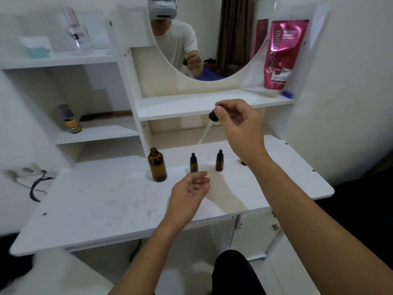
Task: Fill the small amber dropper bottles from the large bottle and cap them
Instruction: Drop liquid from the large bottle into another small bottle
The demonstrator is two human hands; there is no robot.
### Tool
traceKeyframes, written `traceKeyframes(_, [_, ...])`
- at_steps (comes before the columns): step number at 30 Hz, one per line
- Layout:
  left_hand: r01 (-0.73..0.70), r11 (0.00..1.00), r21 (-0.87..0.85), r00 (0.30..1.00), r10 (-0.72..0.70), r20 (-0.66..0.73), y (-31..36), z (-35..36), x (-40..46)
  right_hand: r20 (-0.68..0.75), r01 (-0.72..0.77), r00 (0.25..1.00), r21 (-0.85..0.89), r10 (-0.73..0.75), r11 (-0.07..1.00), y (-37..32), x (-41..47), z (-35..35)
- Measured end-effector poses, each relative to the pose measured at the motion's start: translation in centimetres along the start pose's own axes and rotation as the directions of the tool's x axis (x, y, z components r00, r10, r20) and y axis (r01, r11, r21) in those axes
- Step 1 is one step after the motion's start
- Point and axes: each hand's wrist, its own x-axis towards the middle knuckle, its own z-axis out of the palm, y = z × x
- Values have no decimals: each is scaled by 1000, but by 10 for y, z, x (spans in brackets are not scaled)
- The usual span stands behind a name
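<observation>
Dropper [209,124] lifted in right hand [240,126], pinched at bulb, tube slanting toward 7 o'clock.
Large bottle [157,166] stands uncapped on tabletop [95,201] at 8 o'clock from dropper; left hand [190,188] nearer, relaxed, holding nothing.

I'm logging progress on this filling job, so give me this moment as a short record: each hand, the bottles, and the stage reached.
right hand: pinches a black dropper cap with clear glass pipette, raised above the white table
left hand: empty, fingers relaxed, low over the table
large amber glass bottle: upright, uncapped
small amber dropper bottles: two capped; a third mostly hidden behind the right wrist
stage: filling or capping unfinished
</observation>
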Motion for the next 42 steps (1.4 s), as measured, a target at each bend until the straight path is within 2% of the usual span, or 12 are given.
traceKeyframes(3, [1, 1000, -30, 987, -6, -162, -6, -39, -5, 53, -8, 999, 45, 6, 999, -3, -2, 32])
traceKeyframes(7, [-10, 998, -55, 919, -12, -394, -11, -80, -8, 90, -33, 996, 103, 24, 994, -5, -4, 70])
traceKeyframes(12, [0, 999, -42, 873, -21, -487, -7, -95, 1, 129, -32, 991, 92, 20, 995, -2, -3, 98])
traceKeyframes(15, [-11, 1000, -22, 878, 0, -478, -6, -98, 12, 146, -20, 989, 46, 14, 999, 2, -3, 107])
traceKeyframes(22, [-34, 999, -21, 936, 24, -352, -11, -100, 31, 237, 30, 972, -69, -12, 997, 10, -2, 120])
traceKeyframes(27, [-37, 999, -23, 935, 27, -355, -14, -103, 33, 366, -45, 924, -177, 109, 983, 21, -8, 130])
traceKeyframes(31, [-44, 999, -1, 935, 40, -353, -17, -103, 35, 353, -108, 919, -207, 177, 972, 26, -12, 133])
traceKeyframes(42, [-56, 998, 26, 937, 61, -344, -19, -104, 35, 290, -18, 951, -297, 107, 955, 36, -18, 143])
